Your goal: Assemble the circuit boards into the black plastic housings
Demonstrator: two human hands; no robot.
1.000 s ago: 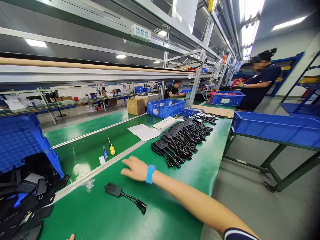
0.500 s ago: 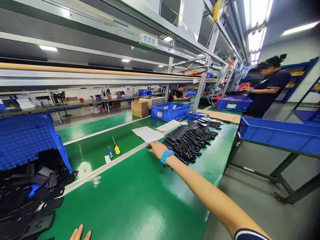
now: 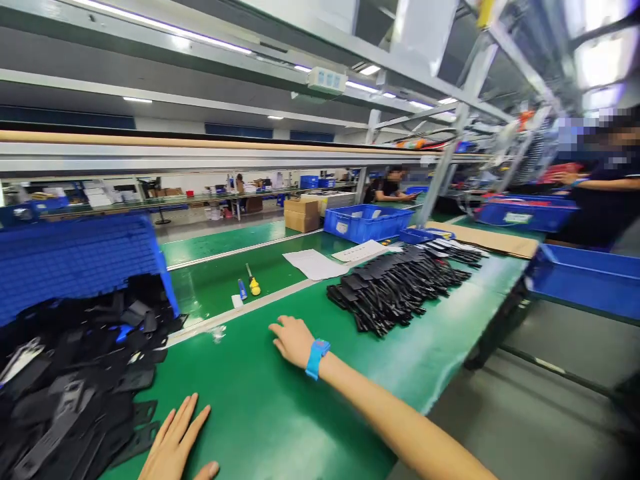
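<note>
My left hand [image 3: 177, 440] is spread with its fingers apart at the near edge of the view, beside a heap of flat black plastic parts [image 3: 75, 400]. My right hand [image 3: 294, 341], wearing a blue wristband [image 3: 317, 359], hovers over or rests on the green tabletop [image 3: 280, 413]; which of these I cannot tell. Its fingers are loosely apart and nothing shows in them. To the right of that hand lies a long row of black parts with short cables [image 3: 400, 287], overlapping each other.
A tipped blue crate [image 3: 100, 247] stands behind the black heap. A yellow screwdriver [image 3: 255, 287], a blue cutter [image 3: 243, 289] and white paper sheets [image 3: 315, 265] lie further back. Beyond are a blue bin [image 3: 367, 223] and a cardboard box [image 3: 301, 215]. Another person stands at far right.
My right hand has come away from the left end of the row of cabled parts, back toward me. More of my left hand shows, with fingers spread. The view has turned left.
</note>
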